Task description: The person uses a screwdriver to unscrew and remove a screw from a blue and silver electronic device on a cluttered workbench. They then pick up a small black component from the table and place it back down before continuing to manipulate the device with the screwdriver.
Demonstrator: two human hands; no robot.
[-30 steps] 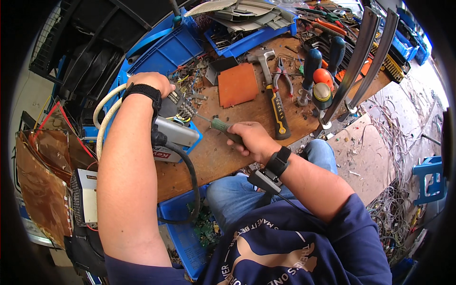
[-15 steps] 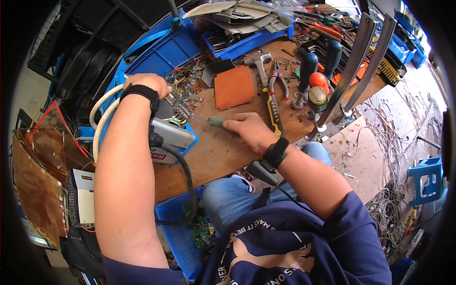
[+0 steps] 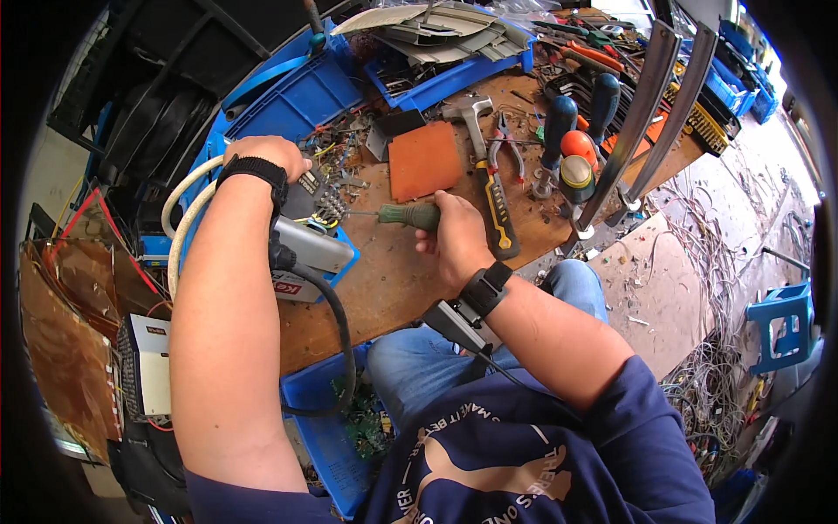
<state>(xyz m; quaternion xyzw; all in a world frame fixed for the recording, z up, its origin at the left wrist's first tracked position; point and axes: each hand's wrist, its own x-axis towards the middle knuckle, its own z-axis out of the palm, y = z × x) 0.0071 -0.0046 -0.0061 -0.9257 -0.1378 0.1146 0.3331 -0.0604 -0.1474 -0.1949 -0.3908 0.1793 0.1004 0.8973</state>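
My right hand (image 3: pixel 461 234) grips a screwdriver by its green handle (image 3: pixel 408 215). The thin shaft points left, with its tip by a row of metal screw terminals (image 3: pixel 330 208) on a silver boxy device with blue edges (image 3: pixel 319 247). My left hand (image 3: pixel 266 157) is curled at the far end of that device, thumb toward the terminals. What its fingers hold is hidden under the hand. Beside my left wrist loops a thick beige cable (image 3: pixel 177 214), and a black cable (image 3: pixel 339 307) curves down from near the device.
Beyond the hands lie an orange-brown plate (image 3: pixel 426 161), a claw hammer (image 3: pixel 489 188) and pliers (image 3: pixel 504 148). Blue bins (image 3: pixel 301 105) stand at the back, and curved metal bars (image 3: pixel 635 131) rise on the right. A blue bin of circuit boards (image 3: pixel 327 454) is below the table edge.
My right hand has turned on the screwdriver handle, and its fingers have loosened and shifted, showing more of the handle. My left hand stays at the device.
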